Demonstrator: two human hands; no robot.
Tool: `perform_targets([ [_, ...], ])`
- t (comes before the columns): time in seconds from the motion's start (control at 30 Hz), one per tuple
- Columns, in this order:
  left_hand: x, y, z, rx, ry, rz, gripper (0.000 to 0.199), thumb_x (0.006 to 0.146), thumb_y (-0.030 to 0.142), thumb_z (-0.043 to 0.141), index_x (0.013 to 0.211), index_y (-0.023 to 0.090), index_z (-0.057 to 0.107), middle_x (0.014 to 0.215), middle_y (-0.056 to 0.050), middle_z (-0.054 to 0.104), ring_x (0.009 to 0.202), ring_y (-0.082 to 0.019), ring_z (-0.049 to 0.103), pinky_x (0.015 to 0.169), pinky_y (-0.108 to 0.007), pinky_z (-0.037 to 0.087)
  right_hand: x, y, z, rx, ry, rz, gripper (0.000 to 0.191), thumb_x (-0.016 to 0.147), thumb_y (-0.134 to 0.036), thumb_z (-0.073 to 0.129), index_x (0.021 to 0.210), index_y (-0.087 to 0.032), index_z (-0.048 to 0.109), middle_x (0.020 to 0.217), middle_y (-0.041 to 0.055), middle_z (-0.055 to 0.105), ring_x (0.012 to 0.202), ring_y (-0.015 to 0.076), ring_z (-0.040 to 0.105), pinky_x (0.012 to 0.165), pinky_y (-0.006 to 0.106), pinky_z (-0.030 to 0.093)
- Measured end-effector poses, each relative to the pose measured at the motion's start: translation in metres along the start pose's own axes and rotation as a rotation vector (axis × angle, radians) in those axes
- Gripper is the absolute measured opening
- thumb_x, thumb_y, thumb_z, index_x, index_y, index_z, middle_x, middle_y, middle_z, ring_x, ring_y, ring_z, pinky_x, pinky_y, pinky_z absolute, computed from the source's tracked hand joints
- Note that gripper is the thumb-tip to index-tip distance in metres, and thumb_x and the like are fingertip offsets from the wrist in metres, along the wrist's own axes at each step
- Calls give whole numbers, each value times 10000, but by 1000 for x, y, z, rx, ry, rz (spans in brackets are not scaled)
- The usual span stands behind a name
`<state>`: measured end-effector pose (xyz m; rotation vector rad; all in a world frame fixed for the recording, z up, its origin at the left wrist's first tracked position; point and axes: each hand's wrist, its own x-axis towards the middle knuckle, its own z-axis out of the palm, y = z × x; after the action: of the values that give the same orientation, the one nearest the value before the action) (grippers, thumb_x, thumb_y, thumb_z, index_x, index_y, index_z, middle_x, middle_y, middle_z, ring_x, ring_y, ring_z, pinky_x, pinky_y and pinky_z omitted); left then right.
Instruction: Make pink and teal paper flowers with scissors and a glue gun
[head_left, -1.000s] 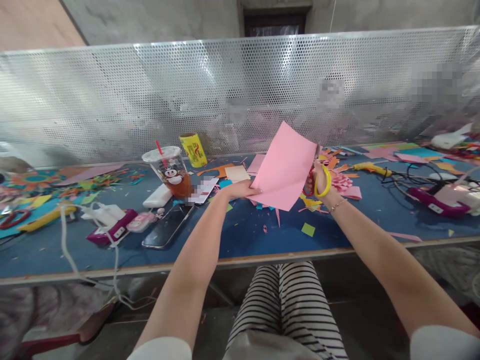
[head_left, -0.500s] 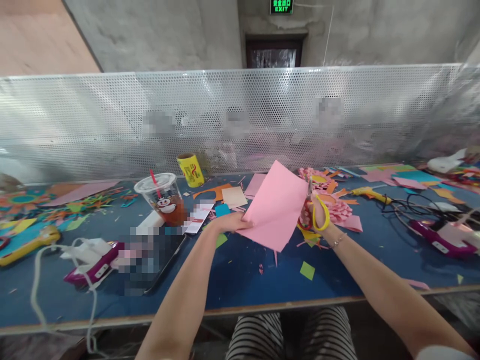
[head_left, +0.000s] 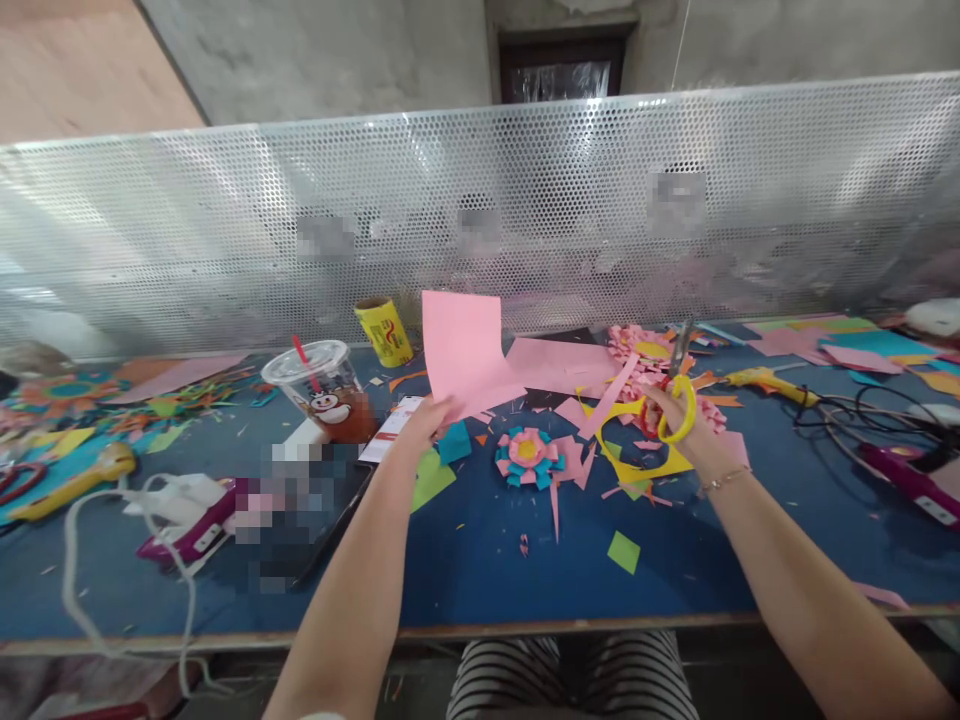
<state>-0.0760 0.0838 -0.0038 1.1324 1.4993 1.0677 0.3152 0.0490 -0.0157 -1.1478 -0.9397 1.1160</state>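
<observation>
One cup (head_left: 341,382) held brown drink (head_left: 356,420); one paper flower (head_left: 528,455) lay between your left hand (head_left: 435,416), clamped on pink sheet (head_left: 466,350), and right hand (head_left: 694,446), clamped on scissors (head_left: 681,350).

Open tabletop (head_left: 495,585) along front edge; perforated screen (head_left: 555,250) bars back, cup (head_left: 349,412) stands left.

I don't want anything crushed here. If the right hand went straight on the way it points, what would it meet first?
Probably the pink paper flowers just beyond the right hand, though its height over the table is unclear, so it might pass above them.
</observation>
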Motion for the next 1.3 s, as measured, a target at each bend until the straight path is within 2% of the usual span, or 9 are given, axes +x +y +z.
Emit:
perform_targets([
  [0.1,6,-6,8,-46,66,4,298,659,271,747,856,125,576,447,79,439,314,-26,316,343,-166,217,1,-7,-16,-287,123,-55,179,743,-346,601,690,-193,524,592,46,569,617,178,572,538,263,416],
  [0.27,15,-13,18,-144,199,87,497,659,148,721,1109,131,510,859,-64,640,576,-98,604,578,-242,504,-1,-3,-22,-1010,183,-150,160,682,-314,614,731,-161,601,740,112,636,779,249,610,632,291,400],
  [0.4,20,-19,17,210,194,232,458,652,199,715,1079,132,563,1220,-168,577,1005,-243,627,825,-336,511,3,2,-23,-1381,111,-215,263,761,-376,529,826,-151,650,785,115,661,771,234,622,606,272,389],
  [0.53,21,-26,17,685,171,496,286,726,221,614,997,131,629,1149,-149,630,1169,-284,537,1011,-407,404,4,-1,-34,-1533,100,-162,256,794,-337,508,771,-149,679,726,132,650,760,244,625,630,288,408],
  [0.63,21,-30,20,860,153,629,249,748,177,544,970,129,646,1081,-139,654,1141,-270,548,1017,-402,403,-1,-1,-43,-1636,175,-160,278,810,-336,500,752,-135,682,718,148,641,748,262,619,639,314,430],
  [0.73,19,-31,25,902,129,675,242,754,155,511,950,138,652,1051,-129,658,1061,-253,585,972,-390,443,-8,2,-38,-1694,220,-410,253,801,-294,523,902,-121,677,899,167,651,880,279,602,767,354,454],
  [0.9,8,-22,35,862,88,769,243,735,98,498,920,151,647,1010,-107,648,996,-221,602,954,-383,460,-10,27,6,-1586,-138,-751,575,739,-21,448,1293,-161,510,1284,132,533,1177,260,481,975,372,388],
  [1.13,-8,-14,51,788,-25,867,221,804,137,481,955,166,640,1032,-86,613,1040,-199,576,983,-358,440,-1,53,29,-1558,-339,-604,398,818,-49,399,1126,-145,632,1136,115,624,1073,234,543,982,356,391],
  [1.3,-21,-11,58,809,-344,847,344,803,97,423,1019,189,674,1088,-83,630,1062,-195,576,990,-347,432,-8,47,31,-1373,-354,-597,370,838,-87,399,1135,-105,620,1143,141,615,1093,221,547,984,345,400],
])
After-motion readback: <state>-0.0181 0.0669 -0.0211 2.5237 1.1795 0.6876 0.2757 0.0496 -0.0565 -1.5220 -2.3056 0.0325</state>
